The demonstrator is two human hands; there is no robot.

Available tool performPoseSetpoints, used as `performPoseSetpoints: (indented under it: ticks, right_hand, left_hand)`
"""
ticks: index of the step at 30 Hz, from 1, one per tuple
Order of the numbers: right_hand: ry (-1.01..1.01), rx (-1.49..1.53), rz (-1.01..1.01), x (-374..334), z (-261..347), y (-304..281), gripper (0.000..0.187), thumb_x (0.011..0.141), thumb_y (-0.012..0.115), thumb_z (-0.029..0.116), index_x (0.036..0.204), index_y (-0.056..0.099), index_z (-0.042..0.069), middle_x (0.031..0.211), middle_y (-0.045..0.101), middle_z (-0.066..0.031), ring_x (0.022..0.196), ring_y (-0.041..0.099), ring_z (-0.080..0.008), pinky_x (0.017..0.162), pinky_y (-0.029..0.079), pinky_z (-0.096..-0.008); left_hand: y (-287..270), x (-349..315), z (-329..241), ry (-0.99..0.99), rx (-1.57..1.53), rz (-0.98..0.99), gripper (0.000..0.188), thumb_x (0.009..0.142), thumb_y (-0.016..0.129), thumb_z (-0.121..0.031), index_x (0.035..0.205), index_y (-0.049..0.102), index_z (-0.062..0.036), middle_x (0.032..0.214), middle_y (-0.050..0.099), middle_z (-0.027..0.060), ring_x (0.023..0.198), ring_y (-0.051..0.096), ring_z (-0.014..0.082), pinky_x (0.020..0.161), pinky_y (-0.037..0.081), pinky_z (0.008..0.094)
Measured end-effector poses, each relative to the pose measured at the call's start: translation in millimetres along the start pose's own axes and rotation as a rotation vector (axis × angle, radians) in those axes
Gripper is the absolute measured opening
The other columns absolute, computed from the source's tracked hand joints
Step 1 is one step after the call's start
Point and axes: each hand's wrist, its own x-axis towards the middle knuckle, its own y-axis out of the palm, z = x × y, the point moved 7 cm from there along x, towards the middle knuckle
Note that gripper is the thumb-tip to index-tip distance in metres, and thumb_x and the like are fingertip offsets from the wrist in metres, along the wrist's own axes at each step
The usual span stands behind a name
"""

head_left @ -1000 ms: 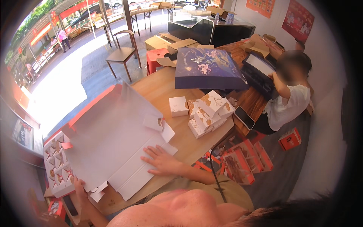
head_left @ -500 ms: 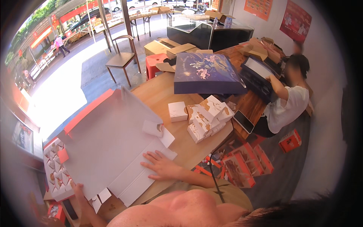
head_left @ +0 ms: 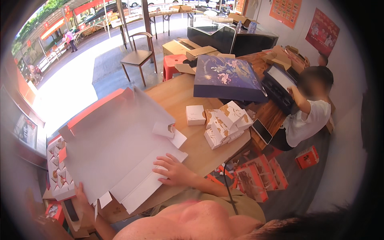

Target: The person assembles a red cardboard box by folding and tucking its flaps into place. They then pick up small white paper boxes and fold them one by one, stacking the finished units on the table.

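A large flat unfolded cardboard box blank (head_left: 116,144), white inside with red outer edges, lies across the wooden table (head_left: 192,150). My right hand (head_left: 172,171) presses flat, fingers spread, on its near right flap. My left hand (head_left: 83,200) grips the blank's near left corner from underneath at the table edge. A small white folded insert (head_left: 165,129) rests on the blank's right side.
Small white-and-gold boxes (head_left: 224,124) are piled mid-table, beside a single one (head_left: 196,115). A big dark blue gift box (head_left: 226,78) sits behind. A phone (head_left: 262,131) lies near a seated person (head_left: 308,116). Red boxes (head_left: 256,180) litter the floor; a divided tray (head_left: 58,172) stands left.
The view has shifted slightly. The blank has slid a little nearer and my right hand has stayed pressed on its near flap.
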Motion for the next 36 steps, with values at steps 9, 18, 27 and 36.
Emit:
performPoseSetpoints:
  ticks: [9, 18, 27, 36]
  right_hand:
    - [0.006, 0.107, 0.046, 14, 17, -9, 0.071, 0.089, 0.079, 0.026, 0.151, 0.048, 0.009, 0.147, 0.054, -0.0111, 0.143, 0.047, -0.0333, 0.124, 0.028, -0.0594]
    - [0.01, 0.166, -0.15, 20, 27, -26, 0.073, 0.091, 0.078, 0.024, 0.153, 0.044, 0.008, 0.137, 0.06, -0.0131, 0.112, 0.063, -0.0299, 0.096, 0.053, -0.0462]
    - [0.242, 0.428, -0.133, -14, 16, 1, 0.083, 0.095, 0.076, 0.025, 0.164, 0.031, 0.011, 0.108, 0.075, -0.0097, 0.064, 0.069, -0.0206, 0.06, 0.056, -0.0369]
    - [0.47, 0.428, -0.039, -17, 7, 2, 0.071, 0.097, 0.073, 0.03, 0.157, 0.044, 0.008, 0.106, 0.075, -0.0153, 0.077, 0.073, -0.0278, 0.07, 0.058, -0.0383]
  left_hand:
    - [2, 8, -5, 0.133, -0.162, -0.078, 0.058, 0.107, 0.05, -0.013, 0.159, 0.031, 0.0047, 0.151, 0.049, 0.0189, 0.133, 0.054, 0.0291, 0.117, 0.04, 0.0407]
    - [126, -27, 1, 0.02, -0.571, -0.225, 0.052, 0.103, 0.045, -0.01, 0.152, 0.037, 0.0061, 0.144, 0.054, 0.0198, 0.132, 0.056, 0.0327, 0.112, 0.048, 0.0466]
    - [241, -72, 43, -0.304, -0.882, 0.006, 0.046, 0.1, 0.049, -0.007, 0.144, 0.046, 0.0049, 0.138, 0.06, 0.0164, 0.124, 0.064, 0.0306, 0.103, 0.057, 0.0462]
    - [349, -134, 46, -0.66, -0.754, 0.21, 0.03, 0.108, 0.052, -0.019, 0.129, 0.058, 0.0008, 0.125, 0.069, 0.0137, 0.106, 0.072, 0.0266, 0.085, 0.063, 0.0382]
